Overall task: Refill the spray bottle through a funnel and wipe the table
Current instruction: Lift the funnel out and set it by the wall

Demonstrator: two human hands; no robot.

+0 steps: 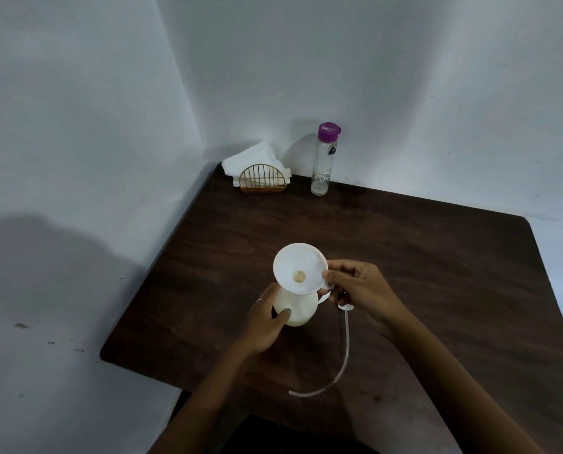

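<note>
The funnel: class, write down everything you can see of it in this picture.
The funnel is white, seemingly plastic, with a wide round bowl narrowing to a small central hole. It sits upright in the mouth of the pale spray bottle, near the middle of the dark wooden table. The right hand pinches a tab at its rim; the left hand grips the bottle below. Nothing is being poured in.

The funnel (299, 268) covers the spray bottle (295, 308) neck and mouth. The right hand (362, 290) hides the spray head, leaving only its tube (342, 365) showing. The table (404, 257) runs off the right and bottom edges. The print on the clear bottle (324, 162) is too small to read
</note>
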